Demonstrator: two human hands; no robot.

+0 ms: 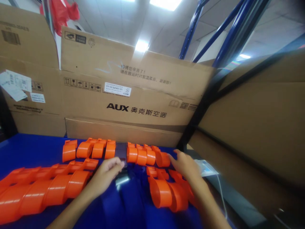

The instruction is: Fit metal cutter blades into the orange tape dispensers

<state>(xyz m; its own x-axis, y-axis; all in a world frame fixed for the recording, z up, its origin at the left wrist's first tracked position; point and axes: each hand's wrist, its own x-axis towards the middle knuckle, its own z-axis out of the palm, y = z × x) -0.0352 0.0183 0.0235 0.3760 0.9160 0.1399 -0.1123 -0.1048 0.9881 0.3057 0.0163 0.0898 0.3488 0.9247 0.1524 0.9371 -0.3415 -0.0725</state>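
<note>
My left hand (108, 174) is closed, thumb and fingers drawn together, beside a dark flat strip (121, 149) in the middle of the blue surface. Whatever may be in its fingers is hidden. My right hand (186, 163) has its thumb and forefinger apart. Its thumb tip meets or nearly meets the curved orange plastic piece (163, 159) at the right end of the back row. More orange pieces (141, 156) stand beside that one. Left of the strip, several others (97, 149) continue the row. Nearer me on the right lies a cluster of orange pieces (162, 194).
A long overlapping row of orange pieces (35, 194) covers the left front of the blue surface (71, 211). Printed cardboard (133, 105) walls the back, and more cardboard (257, 121) stands on the right. A pale packet (206, 167) and white cord (221, 190) lie beyond my right arm.
</note>
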